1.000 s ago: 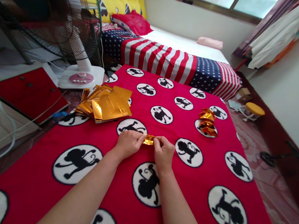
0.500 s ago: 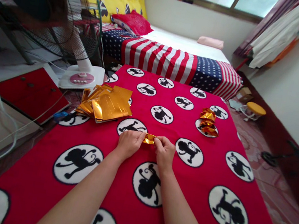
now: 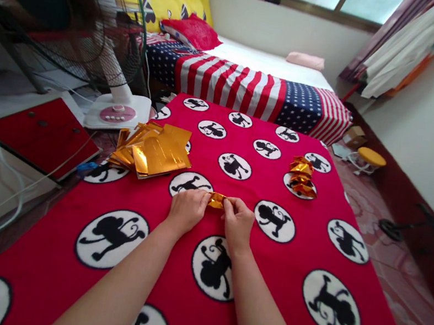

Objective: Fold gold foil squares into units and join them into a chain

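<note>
A small folded piece of gold foil paper (image 3: 217, 201) is stretched between my two hands over the red cloth with monkey prints (image 3: 263, 282). My left hand (image 3: 188, 209) pinches its left end, and my right hand (image 3: 238, 222) pinches the right end. Beyond my left hand, at the left edge of the cloth, lies a loose stack of flat gold sheets (image 3: 162, 152). Several folded gold pieces (image 3: 302, 176) sit in a row at the right, farther from me than my right hand.
An electric fan (image 3: 118, 111) stands at the left beside a red panel (image 3: 41, 134) and white cables. A bed with a striped and starred cover (image 3: 231, 84) lies behind the cloth. On the floor at the right is a yellow stool (image 3: 371, 157).
The grip of my left hand on the foil piece has shifted very slightly, with its fingertips a little farther left. The stack and the folded pieces look the same.
</note>
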`<action>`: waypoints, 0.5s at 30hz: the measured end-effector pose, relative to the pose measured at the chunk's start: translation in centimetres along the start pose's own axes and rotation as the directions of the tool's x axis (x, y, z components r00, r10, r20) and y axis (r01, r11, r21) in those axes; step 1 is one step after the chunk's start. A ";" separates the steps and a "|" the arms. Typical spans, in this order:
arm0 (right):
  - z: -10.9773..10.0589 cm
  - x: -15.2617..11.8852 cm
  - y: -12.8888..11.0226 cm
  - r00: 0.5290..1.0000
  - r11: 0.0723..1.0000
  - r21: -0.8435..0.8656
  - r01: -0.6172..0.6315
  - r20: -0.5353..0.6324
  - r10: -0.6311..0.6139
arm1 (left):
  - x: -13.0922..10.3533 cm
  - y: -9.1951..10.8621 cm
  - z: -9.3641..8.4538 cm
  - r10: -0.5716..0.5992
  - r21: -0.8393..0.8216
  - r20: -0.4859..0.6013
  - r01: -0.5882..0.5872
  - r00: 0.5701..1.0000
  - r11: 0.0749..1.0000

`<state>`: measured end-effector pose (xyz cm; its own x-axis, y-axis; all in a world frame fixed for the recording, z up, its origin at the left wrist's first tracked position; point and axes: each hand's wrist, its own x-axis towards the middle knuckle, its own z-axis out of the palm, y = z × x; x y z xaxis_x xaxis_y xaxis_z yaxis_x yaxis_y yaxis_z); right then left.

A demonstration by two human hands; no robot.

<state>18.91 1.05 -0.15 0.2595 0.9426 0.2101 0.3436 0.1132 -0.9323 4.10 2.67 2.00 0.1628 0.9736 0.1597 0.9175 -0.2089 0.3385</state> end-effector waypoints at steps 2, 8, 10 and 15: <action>0.0 0.0 0.0 1.000 1.000 -0.015 0.012 0.005 -0.012 | 0.0 -0.1 0.1 0.009 0.004 0.015 -0.009 1.000 1.000; 0.1 0.1 0.1 0.998 0.995 -0.082 0.060 0.016 -0.059 | 0.1 -0.3 0.1 -0.006 -0.021 0.025 0.006 1.000 1.000; 0.1 0.0 0.1 0.998 0.993 -0.095 0.070 0.017 -0.068 | 0.1 -0.3 0.1 -0.009 -0.030 0.031 0.010 0.999 1.000; 0.1 0.0 0.2 0.996 0.988 -0.127 0.092 0.007 -0.092 | 0.1 -0.1 0.0 -0.034 -0.058 0.050 0.037 0.998 0.998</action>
<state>18.84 1.08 -0.36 0.2208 0.9303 0.2928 0.4775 0.1587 -0.8642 3.98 2.82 1.99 0.1498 0.9835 0.1014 0.9002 -0.1781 0.3975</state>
